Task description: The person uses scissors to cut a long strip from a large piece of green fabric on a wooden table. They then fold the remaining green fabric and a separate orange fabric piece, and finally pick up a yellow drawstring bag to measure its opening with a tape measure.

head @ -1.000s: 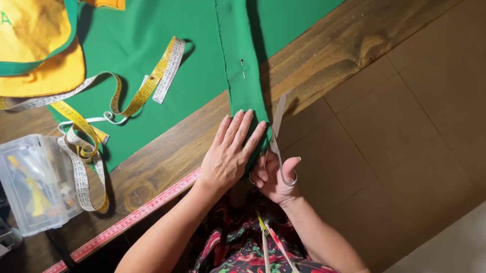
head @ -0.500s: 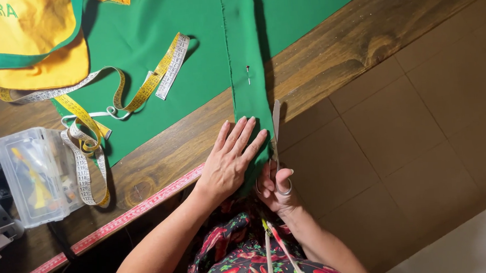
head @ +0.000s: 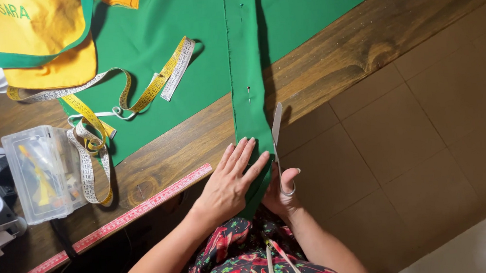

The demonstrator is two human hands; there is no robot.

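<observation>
Green fabric strip (head: 249,104) under L hand (head: 229,183), scissors (head: 277,134) in R hand (head: 281,193)

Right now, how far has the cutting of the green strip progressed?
Done: the folded green fabric strip is pinned with a small metal pin. In hand: the left hand presses its lower end flat while the right hand holds silver scissors at its edge. Left: nearly the whole pinned length above the blades looks uncut.

Left hand (head: 232,180) pressed flat on green fabric strip (head: 245,68) at table (head: 334,61) edge. Right hand (head: 281,193) gripping scissors (head: 277,134), blades along the strip's right edge. Tape measure (head: 110,106) and clear box (head: 43,170) lying further left.
</observation>
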